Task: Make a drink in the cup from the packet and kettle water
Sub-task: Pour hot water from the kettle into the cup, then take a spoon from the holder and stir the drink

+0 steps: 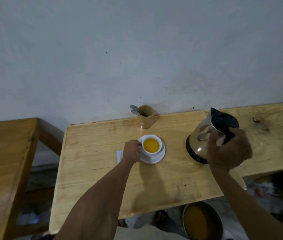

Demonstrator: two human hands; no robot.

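your left hand [131, 152] is closed on the handle of the white cup [151, 145], fingers pinched at its left side, forearm reaching in from the bottom edge. the cup is full of yellow-orange drink and sits upright on a white saucer [156, 158] near the middle of the wooden table [92, 163]. just under your left hand, a white packet [119, 155] lies flat on the wood, partly hidden by your wrist. your right hand [229, 149] grips the black handle of the kettle [204, 135], which is tilted with its spout pointing up and left, well apart from the cup; whether its base touches the table you cannot tell. behind the cup, against the wall, a wooden holder [146, 116] stands with spoons [134, 109] sticking out. below the table edge sits a metal bowl [202, 222] of orange liquid.
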